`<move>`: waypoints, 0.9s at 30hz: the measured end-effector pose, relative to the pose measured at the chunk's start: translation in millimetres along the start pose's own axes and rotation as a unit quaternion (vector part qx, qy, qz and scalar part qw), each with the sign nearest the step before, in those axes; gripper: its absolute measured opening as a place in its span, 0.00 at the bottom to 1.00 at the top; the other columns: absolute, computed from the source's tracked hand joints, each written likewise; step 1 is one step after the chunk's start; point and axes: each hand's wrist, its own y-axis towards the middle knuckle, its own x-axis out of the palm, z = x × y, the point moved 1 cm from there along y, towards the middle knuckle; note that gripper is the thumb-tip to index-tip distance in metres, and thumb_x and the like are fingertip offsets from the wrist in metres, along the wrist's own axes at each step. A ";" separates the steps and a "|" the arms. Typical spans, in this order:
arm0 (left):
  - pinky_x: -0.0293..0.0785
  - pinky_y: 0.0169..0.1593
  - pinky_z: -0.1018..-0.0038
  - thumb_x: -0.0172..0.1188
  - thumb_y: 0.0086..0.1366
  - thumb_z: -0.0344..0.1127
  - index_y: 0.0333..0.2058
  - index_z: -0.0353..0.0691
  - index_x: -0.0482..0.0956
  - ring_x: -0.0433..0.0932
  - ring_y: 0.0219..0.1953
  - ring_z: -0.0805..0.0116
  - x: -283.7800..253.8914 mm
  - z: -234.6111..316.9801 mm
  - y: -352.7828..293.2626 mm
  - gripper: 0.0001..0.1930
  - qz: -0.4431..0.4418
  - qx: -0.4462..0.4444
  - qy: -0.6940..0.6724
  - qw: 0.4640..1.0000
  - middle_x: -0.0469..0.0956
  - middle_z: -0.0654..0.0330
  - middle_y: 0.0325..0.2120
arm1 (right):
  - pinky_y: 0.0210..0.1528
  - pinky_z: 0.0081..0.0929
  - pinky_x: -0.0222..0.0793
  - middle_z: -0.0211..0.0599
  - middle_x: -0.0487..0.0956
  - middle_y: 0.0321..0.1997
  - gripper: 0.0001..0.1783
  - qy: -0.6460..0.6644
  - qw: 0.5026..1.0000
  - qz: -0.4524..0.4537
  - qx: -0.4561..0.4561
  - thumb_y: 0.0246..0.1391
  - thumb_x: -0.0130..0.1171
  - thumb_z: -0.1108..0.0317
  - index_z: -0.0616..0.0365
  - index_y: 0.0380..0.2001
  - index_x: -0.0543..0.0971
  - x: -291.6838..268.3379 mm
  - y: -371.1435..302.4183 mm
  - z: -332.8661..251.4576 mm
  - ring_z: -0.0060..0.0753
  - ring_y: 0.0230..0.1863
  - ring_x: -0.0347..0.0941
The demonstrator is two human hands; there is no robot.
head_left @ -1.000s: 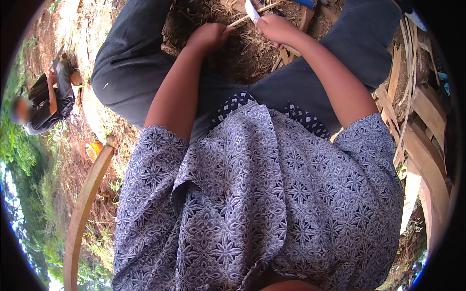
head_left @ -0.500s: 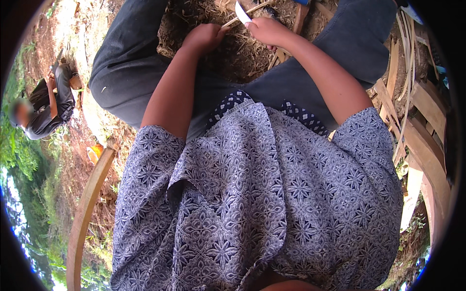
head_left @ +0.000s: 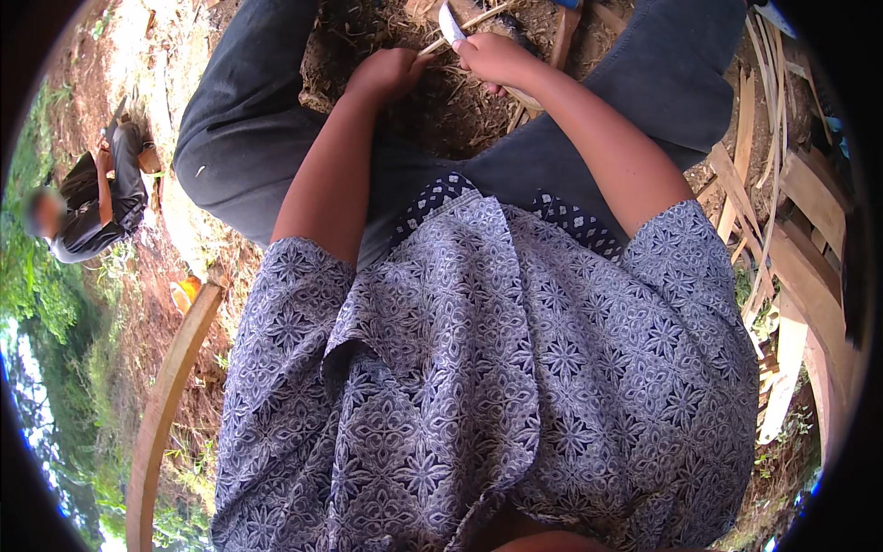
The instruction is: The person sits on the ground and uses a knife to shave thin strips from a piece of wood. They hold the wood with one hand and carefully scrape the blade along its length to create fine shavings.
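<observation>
A thin pale wooden stick [head_left: 484,17] slants up and to the right from my left hand [head_left: 386,74], whose fingers are closed round its near end. My right hand [head_left: 497,61] grips a knife [head_left: 449,22] with a curved, shiny blade. That blade crosses the stick a short way beyond my left hand. Under my right hand, the end of a light wooden handle [head_left: 526,99] shows; the rest of it is covered by my palm and fingers. Both hands are over the ground between my spread legs.
Shavings [head_left: 441,120] cover the ground between my legs. Wooden strips and planks [head_left: 809,267] lie at the right. A curved wooden piece [head_left: 170,396] rises at the lower left, near an orange object [head_left: 186,293]. Another person [head_left: 97,189] sits at the far left.
My right hand and the knife have shifted slightly left and toward me, bringing the blade nearer my left hand. The left hand still holds the stick in almost the same place.
</observation>
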 end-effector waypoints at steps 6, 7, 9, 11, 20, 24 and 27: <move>0.76 0.42 0.54 0.54 0.66 0.60 0.32 0.38 0.84 0.81 0.37 0.44 -4.4 4.3 3.9 0.27 -0.021 -0.050 -0.059 0.997 0.82 0.43 0.29 | 0.19 0.33 0.77 0.37 0.75 0.19 0.26 -0.044 0.999 0.003 0.015 0.68 0.39 0.48 0.60 0.38 0.77 -21.4 -22.8 17.0 0.31 0.16 0.76; 0.76 0.42 0.55 0.55 0.66 0.61 0.32 0.38 0.84 0.82 0.37 0.44 -5.6 8.7 3.5 0.28 -0.020 -0.060 -0.078 0.995 0.82 0.43 0.28 | 0.19 0.33 0.77 0.37 0.75 0.20 0.26 -0.025 1.000 -0.004 0.014 0.68 0.40 0.48 0.61 0.38 0.77 -21.7 -22.7 18.1 0.31 0.16 0.76; 0.76 0.42 0.55 0.55 0.66 0.61 0.33 0.37 0.83 0.81 0.36 0.43 -8.6 18.6 5.4 0.28 -0.004 -0.061 -0.107 0.992 0.81 0.42 0.28 | 0.19 0.33 0.77 0.37 0.75 0.21 0.26 -0.017 1.000 0.014 0.011 0.68 0.40 0.48 0.61 0.38 0.77 -27.0 -19.0 18.2 0.31 0.16 0.76; 0.75 0.41 0.53 0.54 0.68 0.59 0.34 0.35 0.82 0.81 0.35 0.41 -8.7 27.5 5.8 0.28 0.022 -0.044 -0.130 0.990 0.81 0.41 0.28 | 0.20 0.32 0.77 0.36 0.76 0.23 0.26 -0.024 1.000 0.010 0.001 0.68 0.41 0.49 0.62 0.38 0.77 -31.4 -14.6 20.7 0.31 0.16 0.75; 0.75 0.42 0.54 0.53 0.70 0.55 0.36 0.37 0.82 0.81 0.37 0.42 4.1 6.0 0.8 0.23 -0.002 -0.024 -0.063 0.998 0.81 0.42 0.29 | 0.21 0.31 0.77 0.35 0.75 0.22 0.26 -0.052 0.998 0.014 0.032 0.68 0.40 0.49 0.62 0.36 0.76 -31.7 -18.3 17.1 0.30 0.18 0.76; 0.76 0.44 0.53 0.52 0.69 0.55 0.36 0.41 0.83 0.81 0.38 0.43 5.6 3.3 3.9 0.22 -0.011 -0.033 -0.069 0.997 0.82 0.45 0.31 | 0.21 0.32 0.77 0.35 0.74 0.21 0.25 -0.063 0.998 -0.007 0.024 0.69 0.39 0.49 0.61 0.38 0.76 -26.7 -23.5 16.9 0.31 0.18 0.77; 0.76 0.44 0.53 0.52 0.69 0.54 0.35 0.40 0.83 0.80 0.38 0.43 2.4 7.5 4.7 0.22 -0.030 -0.037 -0.083 0.995 0.82 0.44 0.31 | 0.20 0.32 0.77 0.38 0.76 0.22 0.25 -0.069 0.997 0.000 0.033 0.69 0.39 0.50 0.62 0.39 0.76 -26.1 -23.5 16.5 0.32 0.18 0.77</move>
